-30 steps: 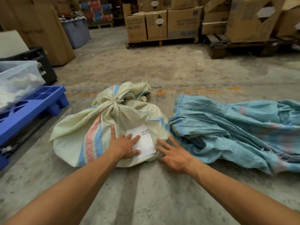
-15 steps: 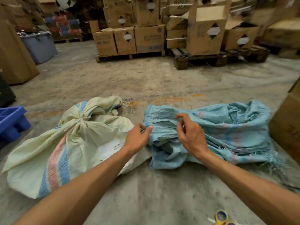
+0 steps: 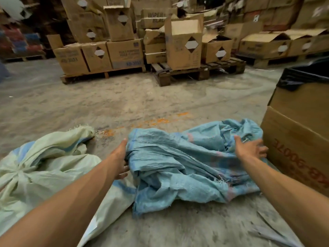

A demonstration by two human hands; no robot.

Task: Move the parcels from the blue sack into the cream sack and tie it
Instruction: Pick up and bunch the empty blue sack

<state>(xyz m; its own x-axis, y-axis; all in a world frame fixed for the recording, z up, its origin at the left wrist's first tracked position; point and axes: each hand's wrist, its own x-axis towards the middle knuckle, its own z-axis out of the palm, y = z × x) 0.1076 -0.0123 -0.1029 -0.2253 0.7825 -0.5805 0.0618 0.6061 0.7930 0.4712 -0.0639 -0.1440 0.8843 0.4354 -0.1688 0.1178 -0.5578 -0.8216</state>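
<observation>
Blue woven sack lies limp and crumpled on the concrete floor, between the knotted cream sack and a cardboard box. Left hand presses its near end, fingers fairly straight. Right hand hovers spread at the far end. Looks empty: light, floppy, probably slick weave. Best gathered by bunching a thick fold.

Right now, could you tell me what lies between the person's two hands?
In the head view, the crumpled blue sack fills the stretch between the left hand and the right hand; nothing else shows there.
</observation>
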